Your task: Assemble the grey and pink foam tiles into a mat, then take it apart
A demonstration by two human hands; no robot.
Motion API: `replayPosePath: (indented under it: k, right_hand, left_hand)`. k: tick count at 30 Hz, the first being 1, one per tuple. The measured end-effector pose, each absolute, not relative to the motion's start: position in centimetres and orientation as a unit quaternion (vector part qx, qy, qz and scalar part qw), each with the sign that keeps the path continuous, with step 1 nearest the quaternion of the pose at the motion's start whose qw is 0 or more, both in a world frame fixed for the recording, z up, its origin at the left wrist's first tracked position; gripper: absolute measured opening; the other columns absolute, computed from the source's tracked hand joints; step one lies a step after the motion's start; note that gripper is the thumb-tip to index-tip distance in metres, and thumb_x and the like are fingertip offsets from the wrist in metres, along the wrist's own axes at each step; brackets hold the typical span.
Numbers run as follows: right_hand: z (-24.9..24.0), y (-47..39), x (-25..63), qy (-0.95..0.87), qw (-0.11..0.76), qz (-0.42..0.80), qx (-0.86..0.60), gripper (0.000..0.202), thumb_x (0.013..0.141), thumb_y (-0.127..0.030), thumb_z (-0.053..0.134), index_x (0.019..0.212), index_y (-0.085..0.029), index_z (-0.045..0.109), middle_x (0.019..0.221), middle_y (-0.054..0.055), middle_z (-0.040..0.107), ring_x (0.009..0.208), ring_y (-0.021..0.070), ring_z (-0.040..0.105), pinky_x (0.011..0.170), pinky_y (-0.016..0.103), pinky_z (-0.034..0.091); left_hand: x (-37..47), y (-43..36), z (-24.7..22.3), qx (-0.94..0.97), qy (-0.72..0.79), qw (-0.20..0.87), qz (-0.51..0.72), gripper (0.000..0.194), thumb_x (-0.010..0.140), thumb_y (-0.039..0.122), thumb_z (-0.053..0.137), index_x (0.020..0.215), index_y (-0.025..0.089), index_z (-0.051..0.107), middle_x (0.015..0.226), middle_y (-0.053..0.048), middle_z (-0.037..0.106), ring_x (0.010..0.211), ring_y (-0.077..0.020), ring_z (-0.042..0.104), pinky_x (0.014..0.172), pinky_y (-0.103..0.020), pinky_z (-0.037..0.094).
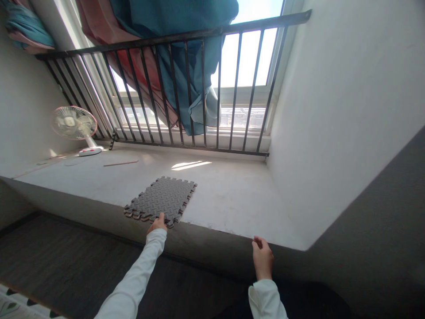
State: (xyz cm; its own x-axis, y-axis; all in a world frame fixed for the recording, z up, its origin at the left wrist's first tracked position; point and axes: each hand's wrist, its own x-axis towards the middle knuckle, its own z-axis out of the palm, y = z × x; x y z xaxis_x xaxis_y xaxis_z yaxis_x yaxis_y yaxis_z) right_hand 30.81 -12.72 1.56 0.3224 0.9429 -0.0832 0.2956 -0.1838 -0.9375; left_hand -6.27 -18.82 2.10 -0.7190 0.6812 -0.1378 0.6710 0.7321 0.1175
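Note:
A grey foam mat with jigsaw edges and a raised pattern [164, 198] lies on the white window ledge [229, 204], its near edge reaching over the ledge's front. Its rim looks layered, as if more than one mat is stacked. My left hand [158, 223] grips the mat's near edge, thumb on top and the other fingers hidden below. Off to the right, by the front edge of the ledge, my right hand [263, 257] is raised with its fingers curled together; whether they hold anything small is not visible.
A small fan [73, 123] stands at the ledge's left end, with a thin stick [121, 163] nearer the middle. Behind runs a black metal railing [202, 88], with teal and red curtains [172, 66] hanging at the window. A white wall [332, 110] bounds the right side.

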Motion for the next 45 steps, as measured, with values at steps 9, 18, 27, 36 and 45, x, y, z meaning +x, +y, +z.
replayPosePath:
  k: [9,18,27,36,45]
  right_hand:
    - [0.7,-12.5,30.9,-0.461,0.455,0.350,-0.677,0.031,0.053,-0.037,0.044,0.073,-0.018,0.058,0.081,0.009,0.066,0.083,0.0233,0.060,0.077,0.033,0.045]
    - [1.2,-12.6,30.8,-0.457,0.444,0.360,-0.682,0.032,0.053,-0.037,0.043,0.075,-0.018,0.058,0.082,0.010,0.066,0.082,0.0234,0.060,0.077,0.033,0.044]
    - [0.5,-12.4,31.0,-0.462,0.447,0.355,-0.679,0.031,0.054,-0.037,0.044,0.074,-0.018,0.058,0.081,0.009,0.066,0.081,0.0238,0.059,0.076,0.034,0.045]
    - [0.9,-12.5,31.0,-0.462,0.442,0.367,-0.675,0.033,0.053,-0.038,0.043,0.075,-0.018,0.057,0.082,0.010,0.066,0.083,0.0243,0.059,0.077,0.034,0.044]
    - [0.8,-12.5,30.9,-0.462,0.447,0.363,-0.675,0.034,0.053,-0.039,0.043,0.075,-0.018,0.057,0.082,0.010,0.066,0.083,0.0241,0.059,0.077,0.034,0.044]
  left_hand:
    - [-6.8,-18.7,1.5,0.358,0.929,0.086,0.042,0.037,0.078,0.022,0.042,0.115,0.023,0.038,0.106,-0.009,0.057,0.092,-0.0203,0.057,0.070,-0.027,0.042]
    - [-6.5,-19.0,1.2,0.368,0.927,0.063,0.043,0.036,0.079,0.024,0.040,0.115,0.022,0.039,0.108,-0.009,0.056,0.092,-0.0201,0.057,0.073,-0.028,0.042]
    - [-6.0,-19.1,1.6,0.362,0.929,0.049,0.056,0.036,0.078,0.025,0.039,0.114,0.023,0.042,0.107,-0.008,0.057,0.091,-0.0205,0.057,0.072,-0.029,0.043]
    - [-6.3,-19.0,1.2,0.366,0.927,0.054,0.056,0.037,0.079,0.025,0.039,0.116,0.024,0.042,0.110,-0.009,0.056,0.092,-0.0207,0.057,0.072,-0.029,0.043]
    - [-6.6,-19.0,0.9,0.363,0.928,0.057,0.059,0.039,0.079,0.025,0.039,0.118,0.024,0.041,0.111,-0.008,0.055,0.093,-0.0195,0.057,0.073,-0.028,0.042]
